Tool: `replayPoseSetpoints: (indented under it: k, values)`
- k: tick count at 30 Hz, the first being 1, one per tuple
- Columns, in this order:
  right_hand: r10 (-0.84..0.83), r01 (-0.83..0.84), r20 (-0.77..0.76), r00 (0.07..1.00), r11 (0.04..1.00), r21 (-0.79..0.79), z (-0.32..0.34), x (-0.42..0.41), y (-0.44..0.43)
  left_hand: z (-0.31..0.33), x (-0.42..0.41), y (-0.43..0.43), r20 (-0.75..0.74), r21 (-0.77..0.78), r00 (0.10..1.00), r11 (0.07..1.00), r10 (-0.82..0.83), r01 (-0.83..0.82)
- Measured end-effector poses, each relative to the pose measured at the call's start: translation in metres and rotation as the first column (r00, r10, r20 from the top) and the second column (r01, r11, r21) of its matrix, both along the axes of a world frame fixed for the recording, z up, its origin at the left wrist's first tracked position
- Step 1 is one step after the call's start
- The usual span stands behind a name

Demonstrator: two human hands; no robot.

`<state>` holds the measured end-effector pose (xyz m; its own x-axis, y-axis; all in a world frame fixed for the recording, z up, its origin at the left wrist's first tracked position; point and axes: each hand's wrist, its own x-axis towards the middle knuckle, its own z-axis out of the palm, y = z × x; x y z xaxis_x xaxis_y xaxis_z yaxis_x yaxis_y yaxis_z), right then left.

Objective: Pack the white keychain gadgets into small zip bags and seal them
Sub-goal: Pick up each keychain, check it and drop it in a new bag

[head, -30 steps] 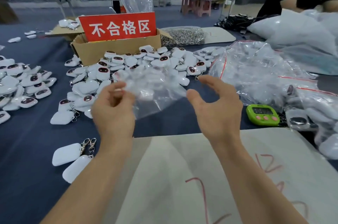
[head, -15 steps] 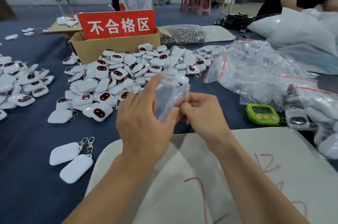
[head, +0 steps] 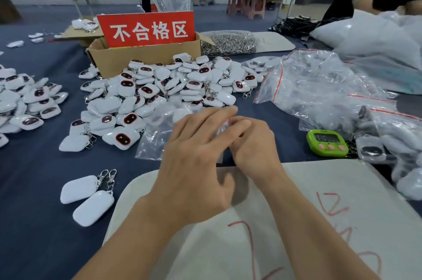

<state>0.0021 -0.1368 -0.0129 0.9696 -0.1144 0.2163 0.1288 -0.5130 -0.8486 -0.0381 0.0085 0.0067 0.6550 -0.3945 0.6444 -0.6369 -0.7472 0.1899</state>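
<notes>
A small clear zip bag (head: 222,129) is held between my two hands just above the far edge of the white mat (head: 285,222). My left hand (head: 196,154) holds it from the left, fingers stretched across it and thumb hidden underneath. My right hand (head: 253,145) pinches it from the right with curled fingers. What the bag holds is hidden by my hands. A big pile of white keychain gadgets (head: 159,87) lies just beyond. Two more gadgets (head: 84,190) lie face down to the left of the mat.
A loose clear bag (head: 153,140) lies left of my hands. A heap of empty zip bags (head: 319,87) and bagged gadgets (head: 372,149) fills the right, beside a green timer (head: 327,142). Behind stand a cardboard box (head: 137,58) with a red sign and a second gadget pile (head: 25,101).
My hands came together from apart. The bag my left hand held up is now pinched between both hands, which have dropped lower toward the mat.
</notes>
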Motion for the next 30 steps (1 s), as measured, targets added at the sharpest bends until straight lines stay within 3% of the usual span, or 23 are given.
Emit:
replayPoseSetpoints:
  k: [3, 5, 13, 16, 19, 21, 23, 27, 30]
  values:
    - [-0.041, 0.056, -0.113, 0.993, 0.99, 0.13, -0.003, 0.005, -0.002, 0.001, 0.007, 0.01, -0.164, 0.119, 0.984, 0.992, 0.068, -0.048]
    - [0.041, -0.012, -0.18, 0.983, 0.987, 0.162, -0.002, 0.006, -0.002, -0.003, 0.011, 0.014, -0.248, 0.152, 0.963, 0.986, 0.106, -0.069]
    - [0.295, -0.306, -0.27, 0.916, 0.952, 0.001, 0.002, 0.007, -0.005, -0.014, 0.022, 0.022, -0.32, -0.038, 0.943, 0.994, 0.085, -0.102]
    - [0.326, -0.346, -0.261, 0.909, 0.938, -0.032, 0.002, 0.005, -0.001, -0.014, 0.026, 0.021, -0.372, -0.103, 0.922, 0.983, 0.105, -0.153]
    - [0.204, -0.207, -0.197, 0.959, 0.978, 0.001, -0.005, 0.008, 0.006, -0.013, 0.028, 0.025, -0.288, -0.159, 0.932, 0.949, 0.22, -0.273]
    - [0.029, -0.02, -0.148, 0.989, 0.998, 0.06, -0.011, 0.011, 0.008, -0.013, 0.029, 0.032, -0.128, -0.071, 0.929, 0.931, 0.347, -0.357]
    - [-0.092, 0.093, -0.103, 0.99, 0.996, -0.002, -0.017, 0.018, 0.008, -0.012, 0.031, 0.039, -0.013, 0.018, 0.908, 0.908, 0.418, -0.418]
    - [-0.052, 0.049, -0.005, 0.999, 0.975, -0.219, -0.023, 0.044, 0.008, -0.019, 0.033, 0.043, -0.067, 0.141, 0.885, 0.882, 0.461, -0.449]
    - [0.012, 0.012, 0.064, 0.998, 0.931, -0.365, -0.022, 0.075, 0.014, -0.024, 0.036, 0.046, -0.14, 0.105, 0.858, 0.869, 0.495, -0.484]
